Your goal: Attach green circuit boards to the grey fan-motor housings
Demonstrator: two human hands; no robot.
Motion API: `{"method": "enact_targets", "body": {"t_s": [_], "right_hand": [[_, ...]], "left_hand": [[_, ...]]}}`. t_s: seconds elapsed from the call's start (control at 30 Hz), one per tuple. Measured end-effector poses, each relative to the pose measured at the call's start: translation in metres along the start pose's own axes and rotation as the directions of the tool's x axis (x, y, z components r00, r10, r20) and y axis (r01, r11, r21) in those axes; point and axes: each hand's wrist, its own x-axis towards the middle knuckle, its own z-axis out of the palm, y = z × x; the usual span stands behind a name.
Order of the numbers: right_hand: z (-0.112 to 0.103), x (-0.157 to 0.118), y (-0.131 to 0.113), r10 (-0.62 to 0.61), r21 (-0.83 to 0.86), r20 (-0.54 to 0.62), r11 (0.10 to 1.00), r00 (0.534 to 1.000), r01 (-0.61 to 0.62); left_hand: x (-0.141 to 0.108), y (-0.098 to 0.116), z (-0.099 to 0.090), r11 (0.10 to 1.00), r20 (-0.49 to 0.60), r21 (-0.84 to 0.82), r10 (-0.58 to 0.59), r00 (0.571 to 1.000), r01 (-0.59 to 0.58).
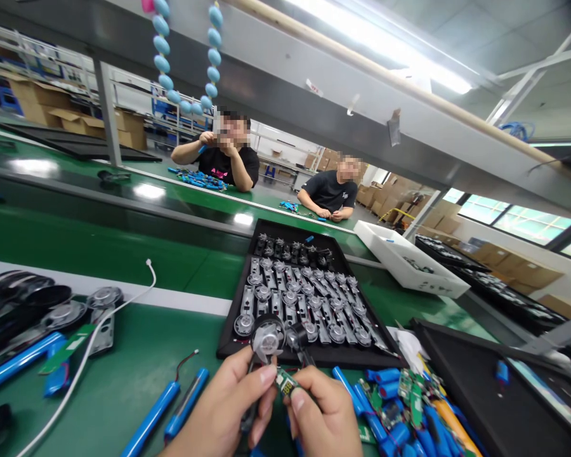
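Note:
My left hand (231, 397) is closed around a small grey-and-black fan housing (268, 339) with a round motor head, held just in front of the black tray. Pinched in my right hand (326, 409) is a small green circuit board (285, 382) with a digit display. The board sits close against the left fingertips, and the lower part of the housing is hidden by my fingers. Behind both hands, the black tray (231, 339) holds rows of grey fan housings (290, 298). Blue battery cells (426, 438) and green boards lie heaped beside my right hand.
Two blue batteries (153, 416) and a white cable (88, 355) lie at left, near piled fan parts (61, 314). A white bin (409, 260) and another black tray (518, 412) stand at right. A shelf beam (285, 76) crosses overhead. Two people sit opposite.

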Motion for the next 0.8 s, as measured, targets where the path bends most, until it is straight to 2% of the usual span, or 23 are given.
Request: {"method": "enact_targets", "body": {"t_s": [0.27, 0.4, 0.53, 0.6, 0.67, 0.73, 0.77, 0.8], "right_hand": [[0.001, 0.001, 0.001, 0.032, 0.050, -0.006, 0.998, 0.999, -0.032], [0.004, 0.001, -0.002, 0.118, 0.190, 0.041, 0.974, 0.992, -0.124], [0.012, 0.004, -0.015, 0.275, 0.440, 0.165, 0.839, 0.947, -0.320], [0.013, 0.006, -0.023, 0.270, 0.490, 0.234, 0.797, 0.934, -0.353], [0.009, 0.009, -0.028, 0.224, 0.492, 0.283, 0.801, 0.933, -0.342], [0.001, 0.011, -0.031, 0.205, 0.490, 0.291, 0.807, 0.934, -0.330], [-0.003, 0.013, -0.032, 0.211, 0.506, 0.279, 0.797, 0.937, -0.330], [-0.007, 0.015, -0.032, 0.224, 0.540, 0.258, 0.774, 0.940, -0.332]], "left_hand": [[-0.004, 0.002, 0.002, 1.000, -0.017, 0.011, 0.005, 1.000, -0.004], [-0.003, 0.005, 0.003, 0.998, -0.036, 0.064, 0.019, 0.999, -0.017], [0.000, 0.006, 0.002, 0.983, -0.064, 0.175, 0.064, 0.996, -0.053], [0.000, 0.009, 0.000, 0.971, -0.071, 0.234, 0.077, 0.994, -0.058], [0.002, 0.020, -0.005, 0.956, -0.080, 0.288, 0.079, 0.994, -0.053], [0.006, 0.041, -0.018, 0.946, -0.183, 0.301, 0.178, 0.967, -0.118], [0.009, 0.054, -0.027, 0.937, -0.267, 0.295, 0.267, 0.926, -0.186], [0.013, 0.067, -0.036, 0.916, -0.375, 0.278, 0.381, 0.845, -0.289]]}}
